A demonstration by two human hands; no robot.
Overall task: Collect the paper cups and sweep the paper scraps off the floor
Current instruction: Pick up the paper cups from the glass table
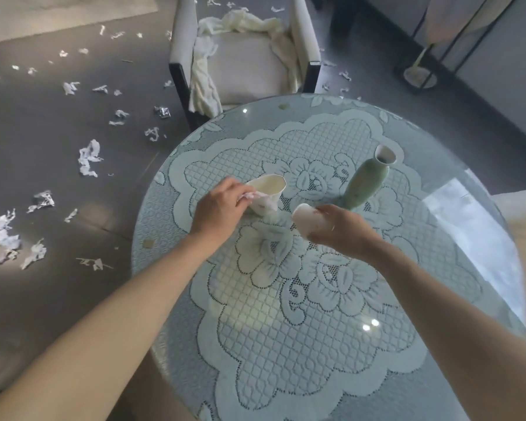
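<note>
Paper cups: one (268,194), mouth up and showing nothing inside, is being pinched by the left hand (217,211) mid-table (483,247); another (308,221) is lying sideways, gripped in the right hand (343,230). Green vase (368,180) is standing nearby. Paper scraps (88,158) are littering the floor (43,132).

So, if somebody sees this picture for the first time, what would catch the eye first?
Probably the two hands over the round table: the left hand grips a paper cup standing on the lace cloth, and the right hand holds a second cup tipped on its side. Next, the white paper scraps strewn over the dark floor at left, and the green vase just behind the right hand.
</note>
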